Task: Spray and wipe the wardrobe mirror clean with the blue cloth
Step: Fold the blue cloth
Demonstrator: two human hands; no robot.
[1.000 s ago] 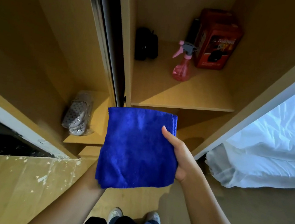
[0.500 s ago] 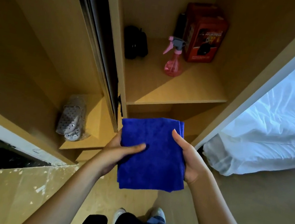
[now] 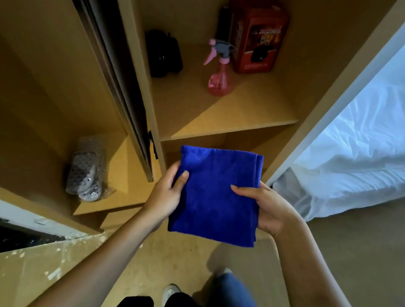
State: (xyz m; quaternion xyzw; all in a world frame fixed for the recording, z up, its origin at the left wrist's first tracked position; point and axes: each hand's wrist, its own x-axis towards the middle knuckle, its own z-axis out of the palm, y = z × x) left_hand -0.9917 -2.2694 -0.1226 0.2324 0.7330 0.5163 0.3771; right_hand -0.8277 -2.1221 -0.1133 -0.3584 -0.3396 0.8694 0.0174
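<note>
A folded blue cloth (image 3: 216, 194) is held flat in front of me, below the wardrobe shelf. My left hand (image 3: 165, 195) grips its left edge, thumb on top. My right hand (image 3: 265, 209) grips its right edge, thumb lying across the cloth. A pink spray bottle (image 3: 219, 75) with a grey and pink trigger stands upright on the wooden shelf (image 3: 240, 117) above the cloth, untouched. The sliding wardrobe door (image 3: 110, 62) shows only its dark edge at the left; no mirror surface is visible.
A red box (image 3: 260, 36) and a black pouch (image 3: 163, 54) stand on the same shelf. A bagged pair of slippers (image 3: 87, 171) lies on a lower left shelf. A white bed (image 3: 380, 142) is at the right. My feet (image 3: 171, 294) are below.
My left hand came up from under the cloth and took its left edge. The cloth shifted right and lower relative to the shelf, and both hands now hold it.
</note>
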